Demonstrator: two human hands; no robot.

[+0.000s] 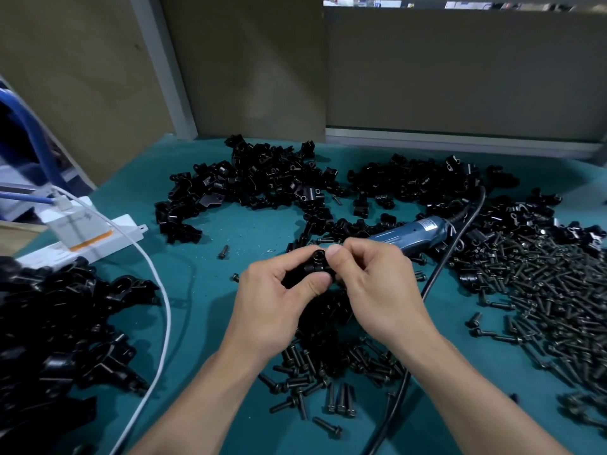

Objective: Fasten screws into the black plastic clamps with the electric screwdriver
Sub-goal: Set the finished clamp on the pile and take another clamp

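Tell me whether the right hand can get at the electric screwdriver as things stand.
Probably yes. The electric screwdriver lies behind the right hand with its blue grip uncovered, but that hand and the left hand both hold a clamp, so it must let go first.

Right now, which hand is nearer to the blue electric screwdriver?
Right. The right hand sits close beside the screwdriver; the left hand is farther left, beyond the clamp both hold.

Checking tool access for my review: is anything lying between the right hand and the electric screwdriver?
Nothing visible. The electric screwdriver lies just beyond the right hand, which pinches a black clamp together with the left hand.
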